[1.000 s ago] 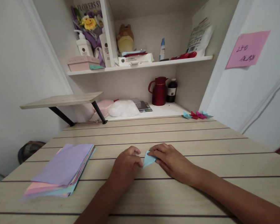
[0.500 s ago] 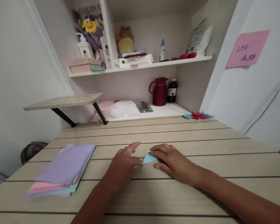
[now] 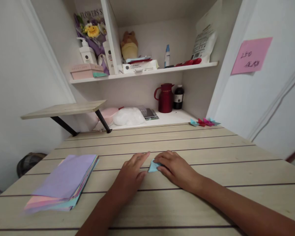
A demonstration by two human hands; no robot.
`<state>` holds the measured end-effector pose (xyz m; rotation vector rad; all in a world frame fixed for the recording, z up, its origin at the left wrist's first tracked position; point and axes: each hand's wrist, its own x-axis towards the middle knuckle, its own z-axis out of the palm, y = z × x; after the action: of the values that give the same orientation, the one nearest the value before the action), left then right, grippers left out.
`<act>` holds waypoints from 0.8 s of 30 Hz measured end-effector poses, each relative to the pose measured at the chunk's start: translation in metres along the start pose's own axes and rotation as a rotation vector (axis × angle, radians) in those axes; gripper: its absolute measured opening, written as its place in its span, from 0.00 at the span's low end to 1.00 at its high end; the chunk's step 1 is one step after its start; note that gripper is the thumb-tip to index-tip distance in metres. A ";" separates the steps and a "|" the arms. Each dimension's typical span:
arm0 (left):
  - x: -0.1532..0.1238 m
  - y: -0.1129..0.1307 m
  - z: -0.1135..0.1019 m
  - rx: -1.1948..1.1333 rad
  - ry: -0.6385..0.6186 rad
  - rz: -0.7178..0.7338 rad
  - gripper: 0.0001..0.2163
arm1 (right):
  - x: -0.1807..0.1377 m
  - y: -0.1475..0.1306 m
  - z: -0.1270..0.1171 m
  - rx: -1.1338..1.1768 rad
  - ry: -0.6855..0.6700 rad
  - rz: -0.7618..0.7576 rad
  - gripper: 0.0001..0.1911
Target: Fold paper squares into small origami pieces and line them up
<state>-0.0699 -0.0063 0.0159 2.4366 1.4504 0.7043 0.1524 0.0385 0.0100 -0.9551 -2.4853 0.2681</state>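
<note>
A small piece of light-blue paper (image 3: 152, 166), folded to a pointed shape, lies on the slatted wooden table. My right hand (image 3: 173, 168) covers its right part, with curled fingers and thumb gripping it; the covered portion is hidden. Just left of the paper, my left hand (image 3: 132, 170) rests with index finger stretched out and thumb apart, holding nothing.
A stack of coloured paper sheets (image 3: 66, 177), lilac on top, lies at left. Several small folded paper pieces (image 3: 205, 122) line the back right edge. Behind stand a small raised shelf (image 3: 64, 108), a red jug (image 3: 165, 100) and a dark bottle (image 3: 178, 97).
My right thumb has closed in toward the fingers on the blue paper, and less of the paper shows. The left hand stays beside it, open. The view has shifted slightly.
</note>
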 end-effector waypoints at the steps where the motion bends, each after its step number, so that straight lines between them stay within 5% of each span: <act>1: 0.001 0.000 0.001 -0.009 0.011 -0.013 0.28 | 0.001 0.000 0.000 0.014 0.006 0.000 0.12; 12: 0.025 0.000 0.019 0.113 0.118 0.055 0.11 | 0.001 0.002 0.000 0.035 0.013 0.009 0.18; 15: 0.032 0.007 0.016 -0.006 0.161 0.040 0.07 | 0.003 0.000 0.001 0.094 0.086 0.058 0.09; 19: 0.047 0.026 0.007 -0.359 0.318 -0.102 0.07 | 0.007 -0.004 -0.005 0.540 0.228 0.277 0.13; 24: 0.056 0.039 0.023 -0.943 0.422 -0.341 0.22 | 0.006 -0.010 -0.014 1.235 0.334 0.533 0.18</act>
<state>-0.0058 0.0245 0.0289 1.3419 1.1892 1.4508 0.1495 0.0359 0.0277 -0.9055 -1.2604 1.4391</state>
